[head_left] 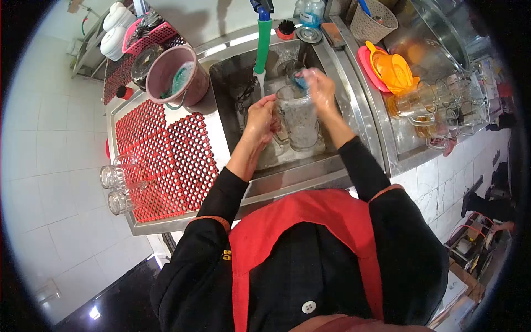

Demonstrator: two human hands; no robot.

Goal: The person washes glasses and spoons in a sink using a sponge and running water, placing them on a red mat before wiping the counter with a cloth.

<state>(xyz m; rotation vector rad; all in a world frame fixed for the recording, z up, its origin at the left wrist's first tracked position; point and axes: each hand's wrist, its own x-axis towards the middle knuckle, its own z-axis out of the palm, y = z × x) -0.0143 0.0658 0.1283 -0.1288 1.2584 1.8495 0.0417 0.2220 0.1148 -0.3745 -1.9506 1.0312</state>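
Observation:
Over the sink [224, 88], a large clear glass pitcher [301, 124] stands roughly upright, with suds on its wall. My left hand [262, 119] is closed on the pitcher's left side, near its handle. At the pitcher's rim, my right hand [319, 91] is closed on a blue scrubbing pad [301, 82], mostly hidden by the fingers. Water runs from the green hose [264, 47] of the tap, just behind my left hand. Other dishes in the sink are partly hidden behind the pitcher and my hands.
On the left, a pink bucket [191, 83] with green netting stands beside a red drainage mat [166, 160], with glass mugs [113, 177] at its edge. To the right are orange dishes [395, 72], several glass mugs [437, 105] and a beige basket [373, 22].

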